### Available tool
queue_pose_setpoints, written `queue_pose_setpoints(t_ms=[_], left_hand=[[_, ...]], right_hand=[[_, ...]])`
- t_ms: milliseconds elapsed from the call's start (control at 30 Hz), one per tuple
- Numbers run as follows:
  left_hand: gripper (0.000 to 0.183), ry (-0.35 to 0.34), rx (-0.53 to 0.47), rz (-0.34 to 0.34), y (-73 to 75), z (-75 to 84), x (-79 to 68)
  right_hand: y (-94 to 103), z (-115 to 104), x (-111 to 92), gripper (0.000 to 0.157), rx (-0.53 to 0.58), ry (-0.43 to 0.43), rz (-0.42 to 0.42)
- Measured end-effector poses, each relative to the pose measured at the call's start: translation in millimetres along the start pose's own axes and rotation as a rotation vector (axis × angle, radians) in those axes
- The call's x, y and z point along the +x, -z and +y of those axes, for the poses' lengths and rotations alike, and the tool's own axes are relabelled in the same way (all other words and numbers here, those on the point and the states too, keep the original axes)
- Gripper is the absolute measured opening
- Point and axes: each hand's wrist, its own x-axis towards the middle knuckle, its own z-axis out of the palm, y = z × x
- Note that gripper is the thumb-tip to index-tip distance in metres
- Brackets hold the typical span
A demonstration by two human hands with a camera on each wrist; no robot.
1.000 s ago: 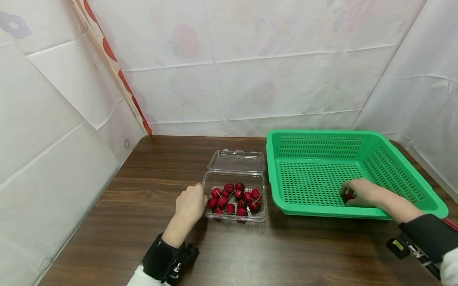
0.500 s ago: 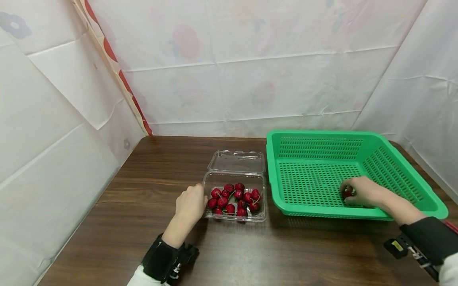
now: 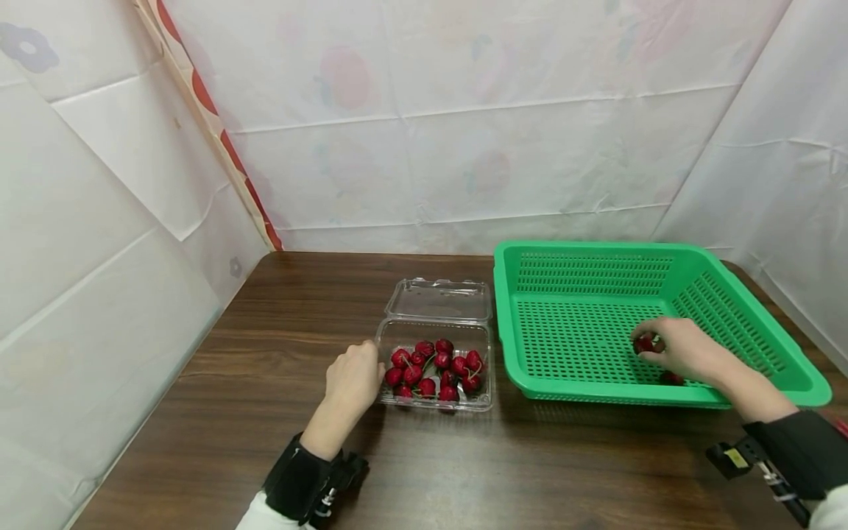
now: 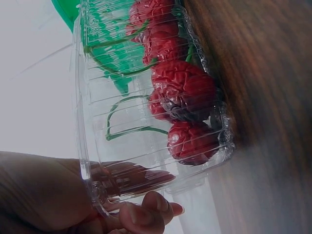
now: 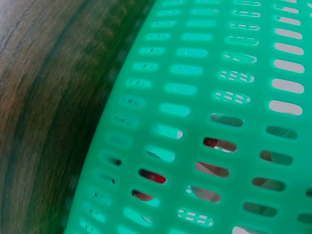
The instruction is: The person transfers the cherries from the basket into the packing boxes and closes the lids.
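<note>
My left hand (image 3: 353,379) grips the left side of a clear plastic clamshell box (image 3: 433,322). In the left wrist view, the thumb and curled fingers pinch its wall. Several dark red cherries (image 3: 412,375), some with green stems, lie in the box. My right hand (image 3: 685,352) is inside the green basket (image 3: 563,340), low over its floor near the front wall. Between its fingertips it pinches a cherry (image 3: 642,344). Under this hand another cherry (image 3: 671,377) lies on the basket floor. Through the basket slots, the right wrist view shows only bits of red and hand.
The box's open lid (image 3: 439,298) lies back behind it. Both containers stand side by side on a dark wooden table (image 3: 298,309). White patterned sheeting (image 3: 437,162) hangs behind and at both sides. Something red shows at the far right edge, mostly hidden by the right wrist strap.
The right hand has risen slightly with the pinched cherry, and the cherry beneath it has come into view. The left hand and the box have stayed put.
</note>
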Motion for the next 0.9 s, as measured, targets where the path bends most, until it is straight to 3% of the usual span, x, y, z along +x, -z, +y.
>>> queue_pose_setpoints(t_ms=[300, 567, 900], left_hand=[[0.016, 0.005, 0.008, -0.004, 0.8, 0.9, 0.0], [0.016, 0.012, 0.015, -0.003, -0.1, 1.4, 0.5], [0.016, 0.013, 0.011, 0.001, 1.1, 1.6, 0.0]], right_hand=[[2.8, -0.8, -3.4, 0.029, -0.015, -0.017, 0.113], [0.8, 1.4, -5.8, 0.029, -0.015, 0.005, 0.256], [4.2, -10.5, -10.9, 0.034, -0.058, 0.062, 0.359]])
